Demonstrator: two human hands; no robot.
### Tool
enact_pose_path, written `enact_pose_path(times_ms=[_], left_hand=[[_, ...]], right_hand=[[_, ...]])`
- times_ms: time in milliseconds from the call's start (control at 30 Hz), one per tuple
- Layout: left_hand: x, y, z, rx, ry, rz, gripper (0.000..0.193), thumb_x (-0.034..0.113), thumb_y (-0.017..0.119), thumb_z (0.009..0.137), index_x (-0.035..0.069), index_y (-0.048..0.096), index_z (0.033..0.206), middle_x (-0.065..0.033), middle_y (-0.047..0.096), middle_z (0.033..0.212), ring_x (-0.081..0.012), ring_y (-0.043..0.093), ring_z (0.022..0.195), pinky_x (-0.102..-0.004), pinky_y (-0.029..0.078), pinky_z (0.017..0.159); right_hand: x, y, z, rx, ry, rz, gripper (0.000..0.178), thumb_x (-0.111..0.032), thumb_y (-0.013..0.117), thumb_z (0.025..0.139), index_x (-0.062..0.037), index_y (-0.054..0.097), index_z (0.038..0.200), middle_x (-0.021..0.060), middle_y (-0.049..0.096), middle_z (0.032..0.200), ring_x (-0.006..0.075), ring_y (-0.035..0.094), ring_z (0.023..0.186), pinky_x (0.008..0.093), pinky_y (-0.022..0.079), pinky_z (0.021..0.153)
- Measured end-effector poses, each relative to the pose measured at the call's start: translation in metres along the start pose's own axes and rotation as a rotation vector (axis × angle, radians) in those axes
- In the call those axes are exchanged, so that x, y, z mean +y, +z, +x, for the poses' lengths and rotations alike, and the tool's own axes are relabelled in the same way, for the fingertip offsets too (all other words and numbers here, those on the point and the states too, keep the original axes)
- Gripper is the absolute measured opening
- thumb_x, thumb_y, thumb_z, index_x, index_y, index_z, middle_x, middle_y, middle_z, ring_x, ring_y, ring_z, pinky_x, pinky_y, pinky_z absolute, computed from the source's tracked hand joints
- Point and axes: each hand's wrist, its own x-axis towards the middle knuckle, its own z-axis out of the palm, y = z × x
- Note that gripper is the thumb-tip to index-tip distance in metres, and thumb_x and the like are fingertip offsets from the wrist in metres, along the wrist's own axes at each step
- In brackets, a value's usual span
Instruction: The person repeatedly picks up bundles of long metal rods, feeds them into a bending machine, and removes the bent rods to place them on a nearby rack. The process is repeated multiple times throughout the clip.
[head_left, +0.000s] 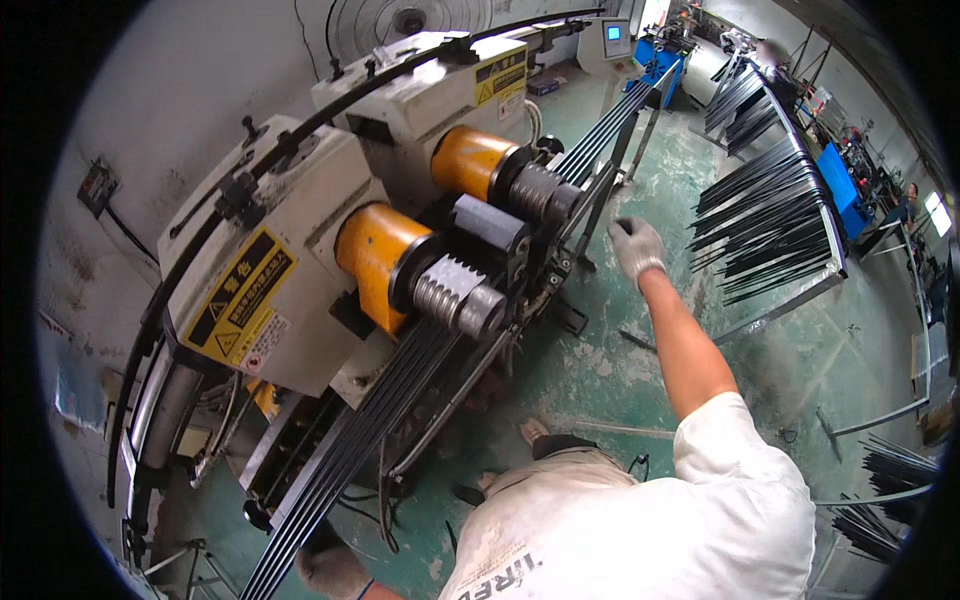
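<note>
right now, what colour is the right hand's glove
Off-white; the right glove shows best in the head view.

Left hand (pixel 335 575): fingers lost in shadow beside the bars (pixel 365 440), grip unclear; forearm cut by lower edge. Bars run off below, middle stretch hidden by rollers (pixel 455 297). Fan (pixel 408 20) cropped at top. Distant person (pixel 783 85) blurred. Screen (pixel 614 34) too small to read.

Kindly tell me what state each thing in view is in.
Left hand: gloved, beside the long dark bars, grip unclear
Right hand: gloved, away from the bars
Long dark bars: side by side along the machine
Racked bars: spread unevenly
Control screen: lit
Wall fan: spinning or not, unclear
</note>
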Motion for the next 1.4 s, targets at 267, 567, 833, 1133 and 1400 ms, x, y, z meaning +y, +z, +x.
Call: enact_pose_path(times_ms=[267,567,833,1133,1400], left_hand=[[0.023,0.104,-0.008,0.154,0.180,0.202,0.057,0.041,0.060,0.111,-0.005,0.066,0.146,-0.0256,0.073,0.134,-0.0388,0.067,0.132,-0.0534,0.056,0.113],[0.082,0.255,-0.022,0.202,0.532,0.598,0.054,0.037,0.061,0.112,-0.004,0.066,0.146,-0.0225,0.074,0.132,-0.0354,0.070,0.126,-0.0493,0.058,0.109],[0.135,0.380,-0.040,0.167,0.846,0.833,0.051,0.034,0.061,0.113,-0.004,0.066,0.147,-0.0198,0.074,0.130,-0.0324,0.072,0.121,-0.0457,0.059,0.107],[0.149,0.521,-0.060,-0.035,1.053,0.943,0.048,0.030,0.061,0.114,-0.003,0.066,0.147,-0.0167,0.075,0.127,-0.0290,0.074,0.115,-0.0416,0.061,0.104],[0.108,0.617,-0.075,-0.382,0.993,1.047,0.044,0.024,0.062,0.114,-0.001,0.065,0.151,-0.0116,0.074,0.122,-0.0232,0.075,0.106,-0.0358,0.061,0.097]], right_hand=[[-0.097,0.010,0.110,-0.151,-0.335,-0.386,0.063,-0.049,0.074,0.103,-0.0093,0.070,0.151,0.0193,0.066,0.160,0.0381,0.059,0.150,0.0474,0.046,0.128],[-0.100,0.035,0.190,-0.125,-0.303,-0.511,0.104,-0.067,0.055,0.108,0.0048,0.026,0.178,0.0257,0.019,0.189,0.0397,0.011,0.177,0.0489,0.013,0.143],[-0.144,-0.011,0.267,0.195,-0.434,-0.535,0.097,-0.062,0.053,0.110,-0.0015,0.024,0.181,0.0174,0.015,0.192,0.0361,0.007,0.178,0.0517,0.007,0.144],[-0.226,-0.084,0.309,0.698,-0.721,-0.582,0.090,-0.055,0.065,0.107,-0.0014,0.040,0.175,0.0166,0.034,0.184,0.0326,0.017,0.175,0.0510,0.013,0.144],[-0.347,-0.140,0.252,0.877,-0.717,0.090,0.079,-0.037,0.082,0.095,0.0024,0.053,0.158,0.0176,0.053,0.163,0.0380,0.049,0.157,0.0505,0.036,0.135]])
